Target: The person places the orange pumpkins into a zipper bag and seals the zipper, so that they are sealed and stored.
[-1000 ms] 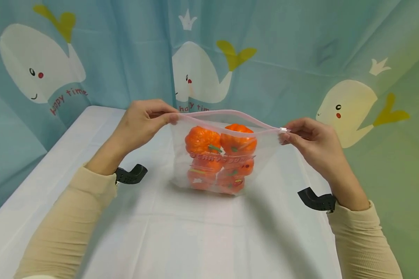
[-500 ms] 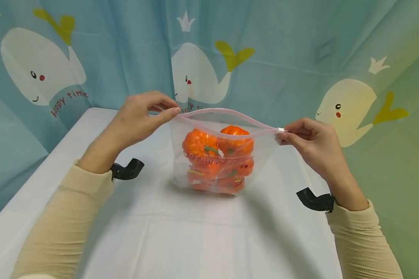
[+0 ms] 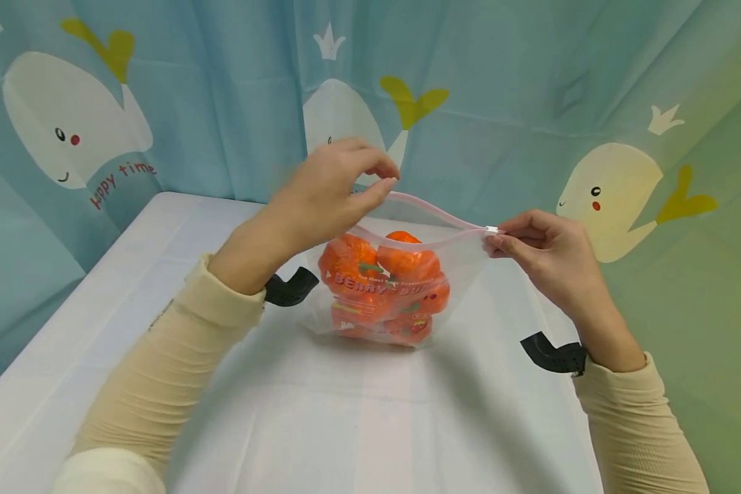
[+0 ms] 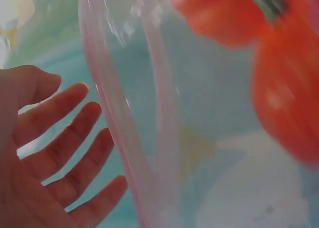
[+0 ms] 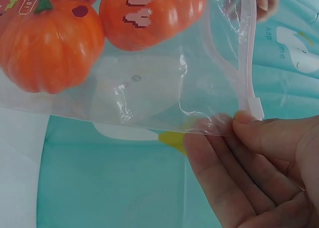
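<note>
A clear zip bag with a pink rim and printed lettering stands upright on the table, its mouth parted. Several small orange pumpkins with green stems are stacked inside. My right hand pinches the bag's right top corner beside the white slider, which sits at that end of the zip. My left hand hovers at the left part of the mouth, hiding that corner in the head view. Its fingers are spread beside the pink rim in the left wrist view, holding nothing.
The white-clothed table reaches back to a blue-green curtain printed with whales. A black wrist mount juts from under the left wrist, and another mount from the right.
My left hand has let go of the bag's left top corner and moved right along the mouth. My right hand keeps its pinch, shifting very slightly left. The bag's top leans a little.
</note>
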### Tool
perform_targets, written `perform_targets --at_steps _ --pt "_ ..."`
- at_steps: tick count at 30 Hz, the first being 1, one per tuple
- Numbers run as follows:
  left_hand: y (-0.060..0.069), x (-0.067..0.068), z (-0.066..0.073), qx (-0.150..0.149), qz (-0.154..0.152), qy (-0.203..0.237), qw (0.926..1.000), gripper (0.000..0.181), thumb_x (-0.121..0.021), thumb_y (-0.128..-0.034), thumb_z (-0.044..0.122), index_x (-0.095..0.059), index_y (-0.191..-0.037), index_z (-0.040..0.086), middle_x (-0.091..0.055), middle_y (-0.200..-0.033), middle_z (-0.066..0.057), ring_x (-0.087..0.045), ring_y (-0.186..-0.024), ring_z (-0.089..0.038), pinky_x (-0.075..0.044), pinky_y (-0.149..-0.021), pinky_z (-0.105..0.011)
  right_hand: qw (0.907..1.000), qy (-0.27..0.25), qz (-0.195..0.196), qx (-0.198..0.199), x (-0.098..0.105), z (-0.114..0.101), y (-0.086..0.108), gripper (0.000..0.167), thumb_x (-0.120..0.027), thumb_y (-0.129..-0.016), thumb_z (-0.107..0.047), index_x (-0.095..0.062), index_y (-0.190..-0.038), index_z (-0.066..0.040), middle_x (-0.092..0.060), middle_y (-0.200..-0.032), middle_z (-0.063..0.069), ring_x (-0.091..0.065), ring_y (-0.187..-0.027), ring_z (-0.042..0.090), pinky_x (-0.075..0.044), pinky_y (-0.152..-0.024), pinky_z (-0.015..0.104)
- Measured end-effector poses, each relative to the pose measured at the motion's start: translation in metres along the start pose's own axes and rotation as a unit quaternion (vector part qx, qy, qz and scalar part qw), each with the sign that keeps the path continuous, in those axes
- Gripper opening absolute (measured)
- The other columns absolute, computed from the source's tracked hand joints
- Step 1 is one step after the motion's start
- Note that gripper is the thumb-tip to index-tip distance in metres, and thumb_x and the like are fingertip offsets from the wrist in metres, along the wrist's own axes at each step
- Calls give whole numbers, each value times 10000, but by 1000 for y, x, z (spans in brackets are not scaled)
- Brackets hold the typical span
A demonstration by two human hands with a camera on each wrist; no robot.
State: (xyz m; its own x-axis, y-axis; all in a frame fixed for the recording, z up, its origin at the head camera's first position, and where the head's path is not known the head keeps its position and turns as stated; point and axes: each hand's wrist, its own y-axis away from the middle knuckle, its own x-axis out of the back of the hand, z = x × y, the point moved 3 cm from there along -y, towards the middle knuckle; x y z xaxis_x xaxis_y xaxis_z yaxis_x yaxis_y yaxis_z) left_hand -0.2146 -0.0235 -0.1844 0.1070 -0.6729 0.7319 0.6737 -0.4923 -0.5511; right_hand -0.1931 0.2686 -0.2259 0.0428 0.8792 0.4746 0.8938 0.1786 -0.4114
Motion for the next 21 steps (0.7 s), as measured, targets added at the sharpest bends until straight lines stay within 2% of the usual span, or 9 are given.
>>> perform_targets --at_steps 4,10,16,21 --pt "-14 -13 20 -226 -384 -196 9988 203 -590 -990 217 -697 -1134 121 -674 -1129 4 -604 -1074 -142 -480 -942 -278 9999 138 45 -48 0 0 -1 110 -697 -874 32 -647 -939 106 -760 -865 -43 -746 -777 101 -583 -740 258" --pt "-31 -38 45 -494 -856 -586 9934 229 -571 -999 260 -667 -1179 154 -643 -1178 19 -595 -1026 -140 -498 -839 -273 9993 362 37 -63 -1 0 0 128 -709 -883 -20 -654 -950 75 -758 -875 -52 -746 -792 101 -585 -752 264" --pt "-49 -60 61 -438 -1554 -1169 9799 270 -551 -1005 274 -627 -1245 178 -629 -1203 36 -602 -1034 -138 -503 -842 -277 9991 419 47 -101 0 1 1 132 -707 -892 -44 -655 -952 62 -755 -878 -59 -745 -794 103 -583 -765 251" --pt "-61 -79 70 -333 -2004 -1568 9665 262 -537 -1010 264 -621 -1252 207 -634 -1179 65 -605 -1012 -107 -503 -815 -253 9989 430 67 -167 1 1 1 138 -709 -896 -66 -668 -950 54 -754 -872 -49 -745 -778 117 -581 -768 240"
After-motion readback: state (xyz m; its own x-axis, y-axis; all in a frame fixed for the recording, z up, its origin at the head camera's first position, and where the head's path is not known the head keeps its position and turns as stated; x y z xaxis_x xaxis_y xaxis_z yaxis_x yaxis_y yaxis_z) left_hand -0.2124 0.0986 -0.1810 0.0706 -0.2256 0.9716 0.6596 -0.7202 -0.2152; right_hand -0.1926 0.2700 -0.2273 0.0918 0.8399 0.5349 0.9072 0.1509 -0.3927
